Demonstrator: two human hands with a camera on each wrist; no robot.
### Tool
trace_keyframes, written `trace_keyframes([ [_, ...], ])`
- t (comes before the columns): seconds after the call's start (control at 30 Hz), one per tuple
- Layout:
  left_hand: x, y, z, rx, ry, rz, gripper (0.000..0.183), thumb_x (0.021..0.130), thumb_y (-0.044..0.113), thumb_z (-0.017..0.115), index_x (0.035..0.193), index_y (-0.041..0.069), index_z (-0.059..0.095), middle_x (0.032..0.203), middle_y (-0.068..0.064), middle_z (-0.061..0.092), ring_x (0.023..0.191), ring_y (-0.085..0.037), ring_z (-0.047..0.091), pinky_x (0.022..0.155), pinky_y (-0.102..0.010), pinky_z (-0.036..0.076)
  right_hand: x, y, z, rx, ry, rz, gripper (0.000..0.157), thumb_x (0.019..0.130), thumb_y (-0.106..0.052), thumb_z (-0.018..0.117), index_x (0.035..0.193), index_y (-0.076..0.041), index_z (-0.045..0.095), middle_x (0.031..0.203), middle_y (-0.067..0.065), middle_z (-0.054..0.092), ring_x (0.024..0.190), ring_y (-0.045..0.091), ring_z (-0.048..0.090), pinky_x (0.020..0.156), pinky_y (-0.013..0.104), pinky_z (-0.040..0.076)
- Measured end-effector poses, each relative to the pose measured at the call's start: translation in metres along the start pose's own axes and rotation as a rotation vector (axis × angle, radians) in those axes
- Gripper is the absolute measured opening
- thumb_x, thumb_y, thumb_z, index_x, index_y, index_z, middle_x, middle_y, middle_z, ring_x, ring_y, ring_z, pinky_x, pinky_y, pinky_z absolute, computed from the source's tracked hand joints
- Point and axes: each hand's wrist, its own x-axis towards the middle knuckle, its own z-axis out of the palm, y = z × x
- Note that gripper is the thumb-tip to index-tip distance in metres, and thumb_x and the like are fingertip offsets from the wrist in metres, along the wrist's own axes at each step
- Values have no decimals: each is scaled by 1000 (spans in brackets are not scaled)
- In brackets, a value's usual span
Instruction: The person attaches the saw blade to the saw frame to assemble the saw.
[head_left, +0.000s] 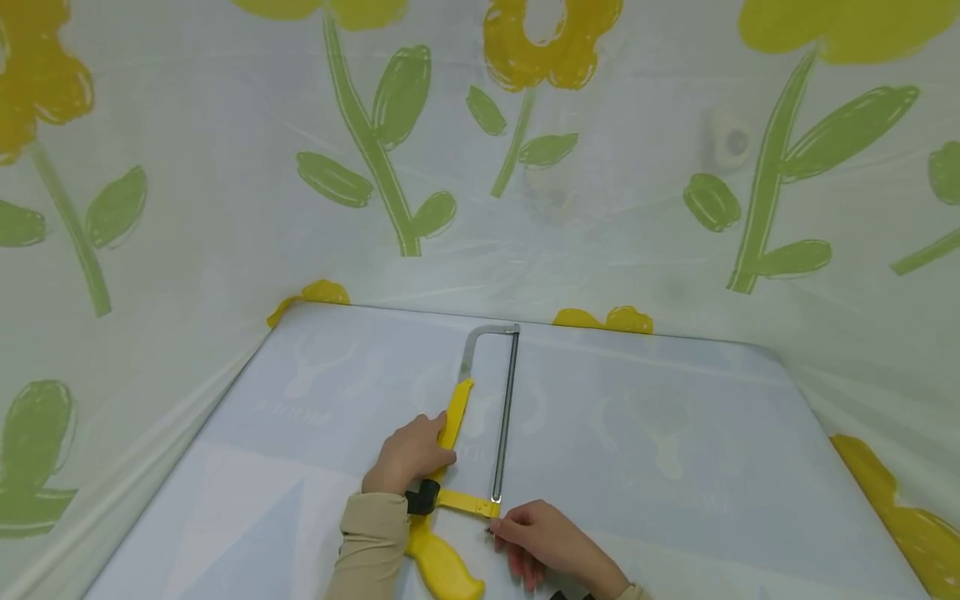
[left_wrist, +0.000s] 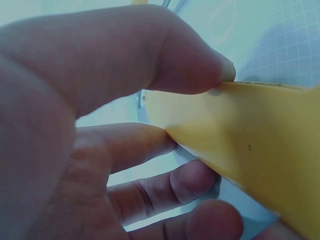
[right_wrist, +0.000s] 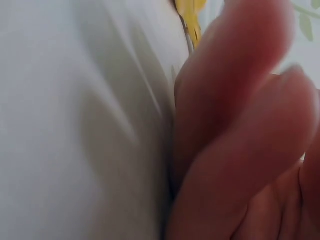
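Note:
A hacksaw [head_left: 454,417] with a yellow frame, yellow handle [head_left: 444,568] and silver front bow [head_left: 471,346] lies on the table, its bow end pointing away from me. The long dark blade [head_left: 507,408] runs along its right side. My left hand [head_left: 411,454] grips the yellow frame bar; in the left wrist view the thumb presses the upper edge of the bar [left_wrist: 260,130] and fingertips meet the lower edge. At the blade's near end, my right hand [head_left: 547,542] pinches the small metal wing nut [head_left: 489,530] between thumb and fingers. In the right wrist view its curled fingers [right_wrist: 235,140] hide the nut.
The table [head_left: 645,433] has a pale blue-white printed cover. A white curtain [head_left: 615,225] with yellow flowers and green leaves hangs behind and along both sides. A black strap piece [head_left: 423,497] sits at my left wrist, overlapping the saw frame.

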Motion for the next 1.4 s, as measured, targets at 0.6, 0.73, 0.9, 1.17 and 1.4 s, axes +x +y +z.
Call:
trace_keyframes([
  [0.6,0,0,1,12,12,9,68,76,29,64,138,11,43,113,-14,55,76,-22,48,67,-38,42,4,6,3,-25,-17,-42,31,89,-40,54,78,-15,68,53,2,59,35,11,47,34,26,36],
  [0.73,0,0,1,14,15,15,68,76,28,64,138,10,43,113,-14,55,76,-22,49,67,-38,42,3,6,1,-14,-38,-53,29,91,-36,53,80,-14,69,55,2,60,36,10,48,34,25,36],
  [0.9,0,-1,2,0,10,12,69,76,28,63,139,10,42,117,-16,54,77,-24,49,68,-39,42,1,4,0,-18,-37,-43,28,91,-34,53,79,-14,69,55,2,60,37,10,47,35,23,35],
  [1.17,0,0,3,-1,2,13,69,76,28,63,139,9,41,118,-17,53,78,-24,48,69,-40,42,0,2,2,-67,39,38,26,85,-38,61,78,-14,64,51,1,58,36,10,46,36,22,36],
  [1.4,0,-1,3,7,2,8,70,76,28,63,140,10,41,118,-16,53,77,-23,48,68,-39,42,1,2,4,-90,74,76,31,81,-43,64,78,-13,60,50,1,59,34,10,47,35,22,36],
])
